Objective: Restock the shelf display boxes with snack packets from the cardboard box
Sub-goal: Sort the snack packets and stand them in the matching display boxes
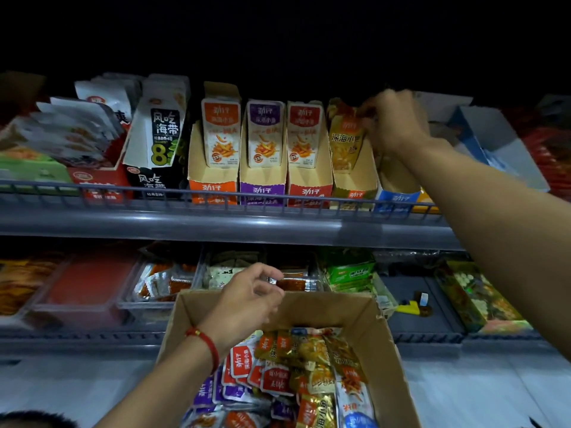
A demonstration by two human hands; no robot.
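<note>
Hands worked apart: the left hand [247,301] hovered loosely curled, holding nothing, over the cardboard box [381,341], whose mixed snack packets [278,378] lay just below its wrist. Beyond its fingers sat clear trays [154,288] on the lower shelf. Farther up, the right hand [394,122] pinched the yellow packet [344,140] standing in the yellow display box [355,186], beside red [309,189], purple [262,189] and orange boxes [213,186] behind the shelf rail [216,197].
</note>
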